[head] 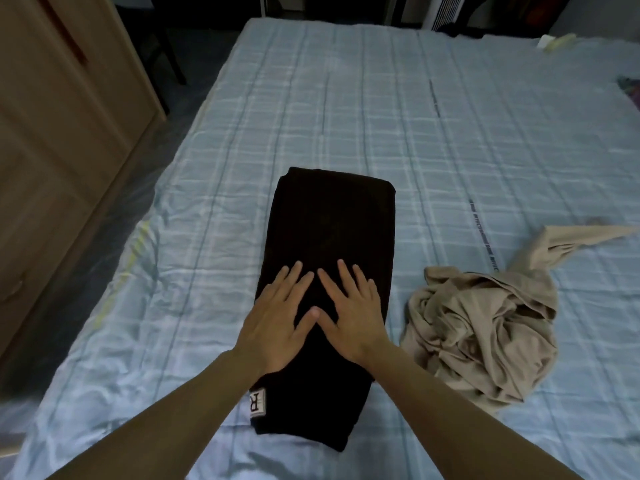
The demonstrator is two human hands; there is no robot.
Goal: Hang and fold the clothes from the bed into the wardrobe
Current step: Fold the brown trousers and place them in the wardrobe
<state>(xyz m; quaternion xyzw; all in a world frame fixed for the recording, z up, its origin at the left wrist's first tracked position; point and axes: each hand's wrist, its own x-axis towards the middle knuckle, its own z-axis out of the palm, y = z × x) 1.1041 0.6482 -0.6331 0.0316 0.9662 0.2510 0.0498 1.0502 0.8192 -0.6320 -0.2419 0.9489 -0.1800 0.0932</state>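
A black garment (pixel 332 223), folded into a long rectangle with a white label near its front left corner, lies on the bed (pixel 346 98) in front of me. My left hand (pixel 280 320) and my right hand (pixel 349 310) both rest flat on its near half, fingers spread, thumbs touching. Neither hand grips anything. A crumpled beige garment (pixel 485 323) lies to the right of the black one.
The wooden wardrobe (pixel 59 140) stands along the left side of the bed, with a narrow strip of floor between. At the bed's far right corner lie a small pale object (pixel 554 41) and a dark patterned cloth (pixel 632 93).
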